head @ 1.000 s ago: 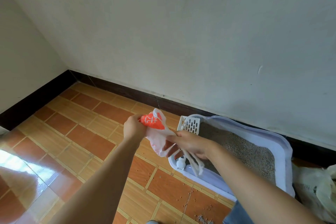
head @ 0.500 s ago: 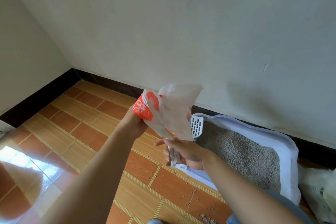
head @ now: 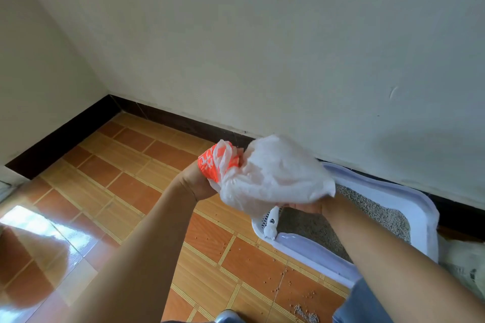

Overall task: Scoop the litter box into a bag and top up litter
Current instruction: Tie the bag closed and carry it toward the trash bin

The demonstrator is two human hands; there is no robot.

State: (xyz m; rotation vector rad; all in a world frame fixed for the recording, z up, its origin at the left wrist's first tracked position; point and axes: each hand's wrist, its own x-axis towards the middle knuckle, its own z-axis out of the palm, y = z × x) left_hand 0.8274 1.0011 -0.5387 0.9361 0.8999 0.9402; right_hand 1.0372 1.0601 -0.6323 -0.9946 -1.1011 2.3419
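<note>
I hold a thin white plastic bag [head: 275, 176] with orange print above the floor, puffed open between my hands. My left hand [head: 196, 182] is shut on its orange bunched end. My right hand [head: 308, 208] is under the bag's other side and grips it from beneath, its fingers mostly hidden. Below them, a lavender and white litter box [head: 422, 207] sits against the wall, filled with grey litter [head: 380, 214]. A white slotted scoop [head: 270, 224] rests at the box's near left corner, and neither hand touches it.
Loose litter grains [head: 304, 317] lie scattered on the orange tiled floor [head: 126, 165]. A pale printed sack [head: 467, 265] lies at the right edge beside the box. A dark baseboard [head: 65, 131] runs along both walls. My jeans-clad knee [head: 359, 304] is at the bottom.
The bag has spread open and swung right over my right hand. The scoop, upright by my right hand half a second ago, now rests on the box corner.
</note>
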